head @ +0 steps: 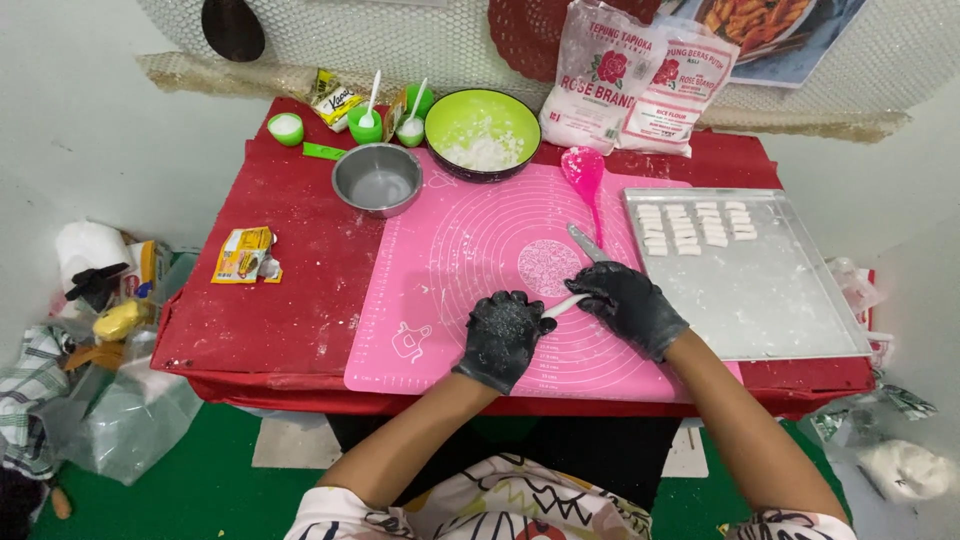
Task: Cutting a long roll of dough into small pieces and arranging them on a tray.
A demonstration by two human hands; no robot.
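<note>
The metal baking tray [770, 300] carries 4 short columns of cut white dough pieces [695, 227] at its far end; most of it remains bare. On the pink silicone mat [440, 260], the right hand [628, 303] grips a knife [588, 243] and the left hand [503, 335], fingers curled narrow, pins a thin white dough strip [566, 305]. Judged progress: early, with dough left in the green bowl [483, 133].

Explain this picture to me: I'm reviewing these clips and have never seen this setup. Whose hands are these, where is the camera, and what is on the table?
There is no machine here. One camera, worn on a person's head, looks down at their own two hands in black gloves. The left hand and right hand meet over a thin roll of white dough on a pink silicone mat. The right hand also seems to hold a knife. The mat lies on a red table. To the right a metal tray carries rows of small white dough pieces. Farther back stand a green bowl, a steel bowl and two flour bags.
</note>
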